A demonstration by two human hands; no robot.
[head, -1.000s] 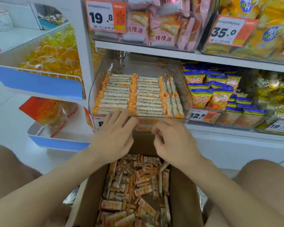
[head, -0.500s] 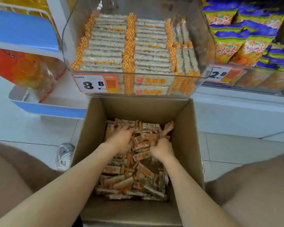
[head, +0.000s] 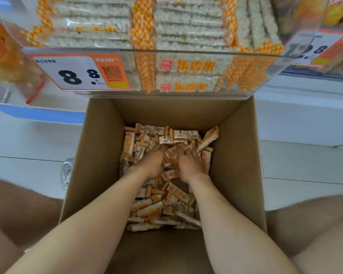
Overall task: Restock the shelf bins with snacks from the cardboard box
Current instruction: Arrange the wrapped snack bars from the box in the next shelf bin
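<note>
- Mid-frame, my left hand [head: 152, 164] and right hand [head: 189, 166] dig into the cardboard box's [head: 236, 155] rice bars [head: 147, 210]; fingers buried, grip unclear.
- Gathering them aligned should suit the shelf bin [head: 206, 51] at top.

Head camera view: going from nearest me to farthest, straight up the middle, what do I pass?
Near wall of the cardboard box → loose snack bars → left hand and right hand, side by side among the bars → far wall of the box → front of the clear shelf bin → neat rows of bars inside it.
</note>
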